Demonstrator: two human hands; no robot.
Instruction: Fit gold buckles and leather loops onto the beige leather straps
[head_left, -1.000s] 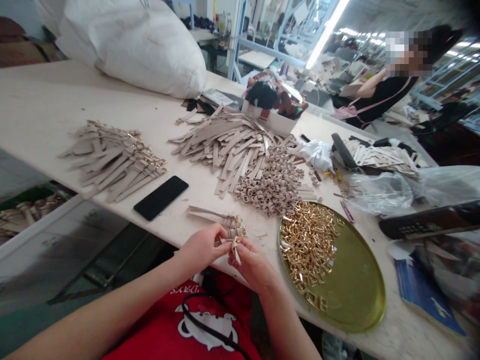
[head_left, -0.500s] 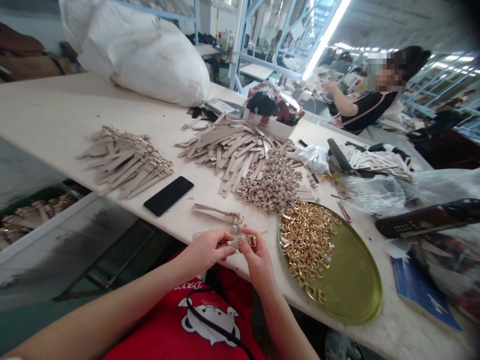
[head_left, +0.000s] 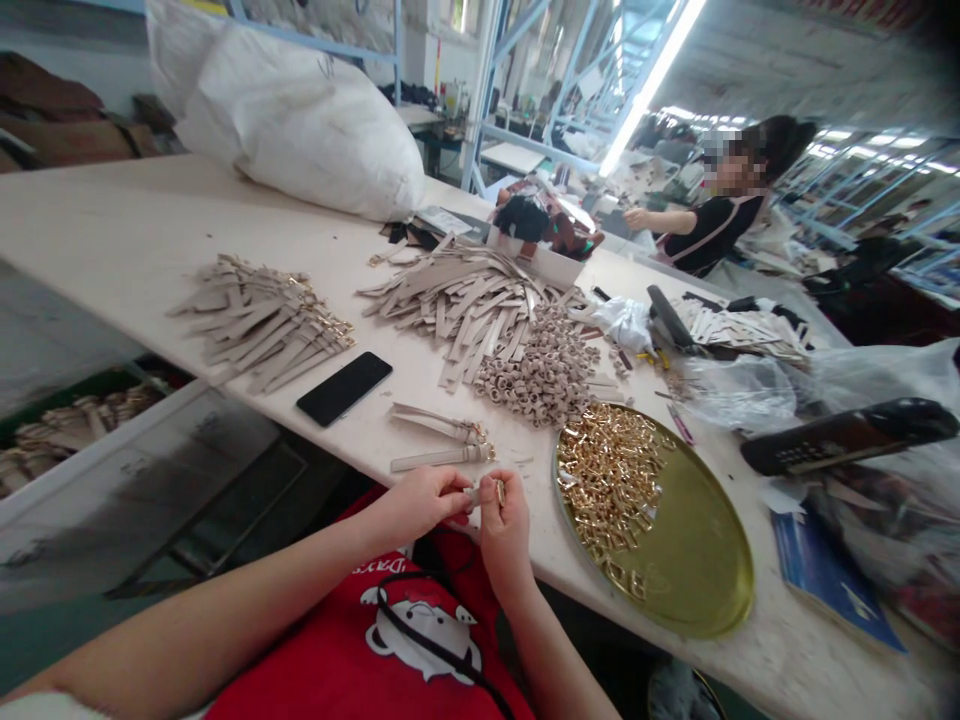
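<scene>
Both of my hands meet at the table's front edge, closed around one beige strap with a gold buckle. My left hand (head_left: 433, 497) pinches the beige strap (head_left: 473, 495), most of which is hidden by the fingers. The gold buckle (head_left: 500, 490) at its end sits in the grip of my right hand (head_left: 504, 520), thumb on top. Just beyond lie a few buckled straps (head_left: 439, 458). Farther off are a heap of loose strips (head_left: 457, 300) and a pile of small beige loops (head_left: 536, 370). A round tray (head_left: 709, 560) at the right bears many gold buckles (head_left: 607, 480).
A black phone (head_left: 345, 388) lies left of the straps, with a pile of buckled straps (head_left: 266, 320) behind it. A large white sack (head_left: 300, 120) stands at the back. At right are a dark bottle-like object (head_left: 847, 437) and a blue booklet (head_left: 832, 575). Another person (head_left: 712, 220) sits beyond.
My right hand has turned more upright, its thumb now over the buckle, and the strap is more covered by my fingers. The view has shifted slightly. The other person's arm has lowered.
</scene>
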